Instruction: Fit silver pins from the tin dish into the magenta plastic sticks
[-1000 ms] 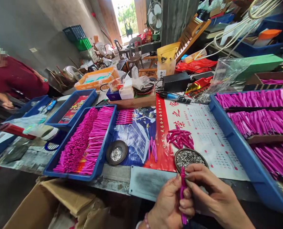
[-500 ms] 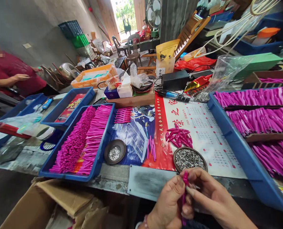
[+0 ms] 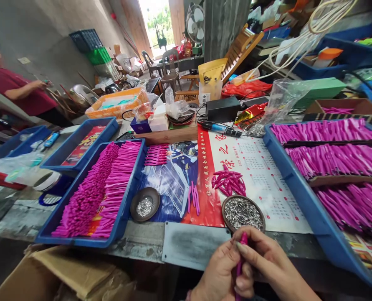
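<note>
A slim magenta plastic piece [image 3: 240,264] stands nearly upright between my hands, just in front of the table's near edge. My left hand [image 3: 220,267] wraps its fingers around the lower part. With thumb and forefinger, my right hand [image 3: 267,255] pinches close to its upper end. Directly beyond my fingers is a round dish [image 3: 244,212] of small silvery metal bits. Behind that lies a loose pile of glossy magenta pieces [image 3: 229,182]. To the left, several slim magenta pieces [image 3: 193,199] rest on the poster, and a grey plate [image 3: 195,244] sits at the edge.
Blue trays packed with magenta pieces flank me: the left tray [image 3: 127,209] and the right tray [image 3: 294,184]. A dark bowl [image 3: 152,205] holds clear bits. An open cardboard box [image 3: 76,267] stands below left. Another person [image 3: 19,90] stands at far left.
The view has shifted slightly to the right. My right fingers have moved a little at the top of the magenta piece, which both hands still hold. The person's forearm has risen.
</note>
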`<action>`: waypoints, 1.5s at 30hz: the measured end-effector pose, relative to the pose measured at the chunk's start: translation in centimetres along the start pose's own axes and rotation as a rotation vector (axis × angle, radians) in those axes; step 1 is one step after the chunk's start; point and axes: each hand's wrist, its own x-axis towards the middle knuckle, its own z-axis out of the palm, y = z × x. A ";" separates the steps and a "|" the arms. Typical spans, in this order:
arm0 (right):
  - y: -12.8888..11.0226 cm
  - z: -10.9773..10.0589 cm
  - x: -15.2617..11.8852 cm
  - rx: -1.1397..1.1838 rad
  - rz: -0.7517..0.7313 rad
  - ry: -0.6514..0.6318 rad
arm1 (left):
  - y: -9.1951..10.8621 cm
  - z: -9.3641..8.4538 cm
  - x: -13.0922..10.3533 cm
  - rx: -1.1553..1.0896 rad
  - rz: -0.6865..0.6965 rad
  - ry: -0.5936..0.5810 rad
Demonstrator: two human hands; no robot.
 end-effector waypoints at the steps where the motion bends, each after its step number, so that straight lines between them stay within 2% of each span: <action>1: 0.1 0.0 0.1 -0.027 -0.009 0.018 | -0.1 -0.1 0.1 -0.011 -0.004 0.007; 6: 0.7 -2.0 0.9 -0.260 -0.105 0.019 | -0.1 -0.6 0.2 -0.057 -0.054 -0.091; 10: 1.3 -4.4 2.1 -0.718 -0.203 0.131 | 0.4 -0.9 0.0 -0.113 -0.048 -0.056; 15: 1.5 -4.6 3.8 -1.232 -0.094 0.153 | 0.6 -1.3 0.0 -0.159 -0.041 -0.062; 18: 1.4 -4.1 4.6 -1.371 -0.054 0.145 | 0.7 -1.4 -0.1 -0.178 -0.048 -0.044; 23: 1.5 -4.4 5.1 -1.344 -0.093 0.168 | 1.0 -1.4 -0.4 -0.196 -0.069 -0.037; 28: 1.4 -5.6 4.6 -0.998 -0.239 0.207 | 1.2 -1.0 -0.3 -0.214 -0.088 -0.051; 32: 1.2 -6.1 4.1 -0.837 -0.209 0.248 | 1.1 -1.1 0.1 -0.210 -0.096 -0.054; 36: 1.4 -5.3 3.6 -0.784 -0.179 0.240 | 0.8 -2.1 0.6 -0.204 -0.096 -0.088; 41: 2.1 -3.2 3.6 -0.812 -0.246 0.275 | 0.3 -4.1 1.5 -0.166 -0.089 -0.186; 45: 2.1 -2.8 3.8 -0.765 -0.252 0.276 | 0.4 -4.7 2.0 -0.159 -0.078 -0.230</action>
